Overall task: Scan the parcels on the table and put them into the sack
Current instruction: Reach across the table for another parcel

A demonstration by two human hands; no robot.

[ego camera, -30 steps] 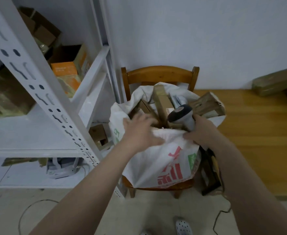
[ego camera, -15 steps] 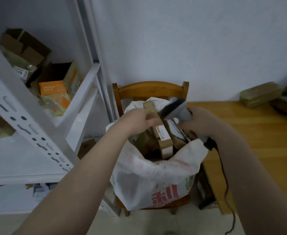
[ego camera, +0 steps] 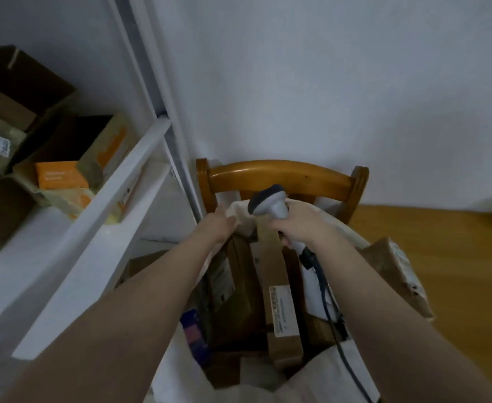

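left hand pinches soft sack rim, just before chair back | parcels upright in sack on chair: stiff cartons, probably light, best gripped across narrow sides | right hand wrapped round scanner, before chair back

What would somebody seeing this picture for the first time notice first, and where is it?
First, the grey scanner gripped in the right hand at centre, in front of the wooden chair back. Below it gapes the white sack, crammed with brown parcels, its far rim held by the left hand. Open cartons sit on the shelf at left.
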